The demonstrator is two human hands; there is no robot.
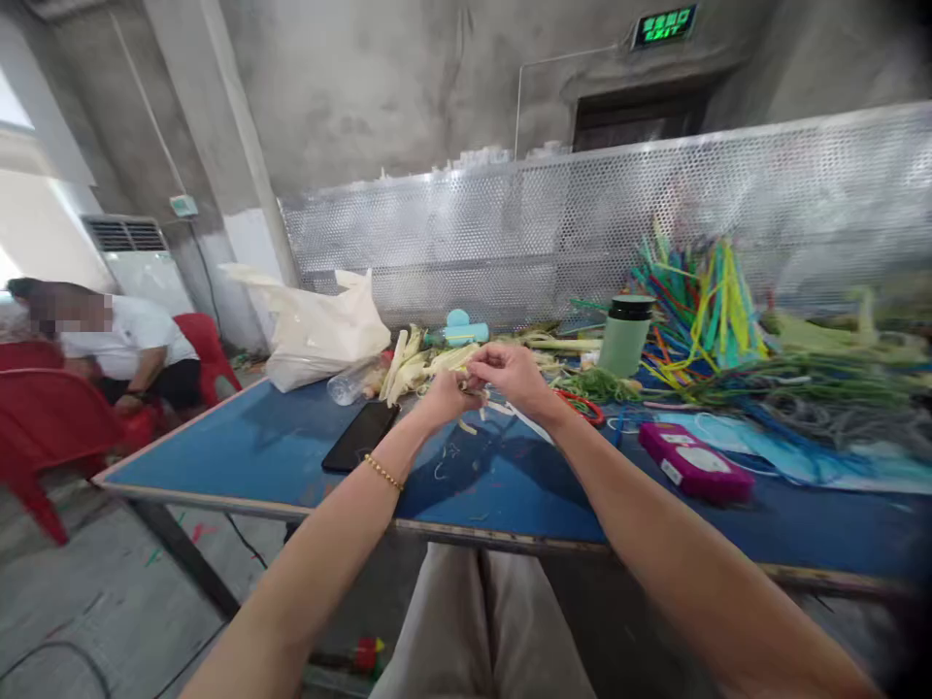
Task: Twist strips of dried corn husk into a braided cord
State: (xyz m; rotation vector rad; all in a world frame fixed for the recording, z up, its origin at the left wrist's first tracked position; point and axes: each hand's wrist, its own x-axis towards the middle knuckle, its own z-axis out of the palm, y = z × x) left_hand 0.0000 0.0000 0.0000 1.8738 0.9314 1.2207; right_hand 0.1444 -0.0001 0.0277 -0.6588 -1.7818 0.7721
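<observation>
Both of my arms reach out over a blue table (pixel 240 456). My left hand (pixel 446 393) and my right hand (pixel 508 374) meet above the middle of it, fingers pinched together on a small pale strip (pixel 472 387) held between them. Just behind my hands lies a pile of pale yellow-white strips (pixel 418 364). A black phone (pixel 361 435) lies flat to the left of my left wrist, which wears a gold bracelet.
A white bag (pixel 320 325) and a clear bottle (pixel 349 382) sit at the back left. A green tumbler (pixel 624 335), coloured sticks (pixel 699 301), a magenta box (pixel 695 463) and green wires (pixel 801 379) fill the right. A seated person (pixel 123 345) on red chairs is at left. A perforated metal screen (pixel 582 223) stands behind.
</observation>
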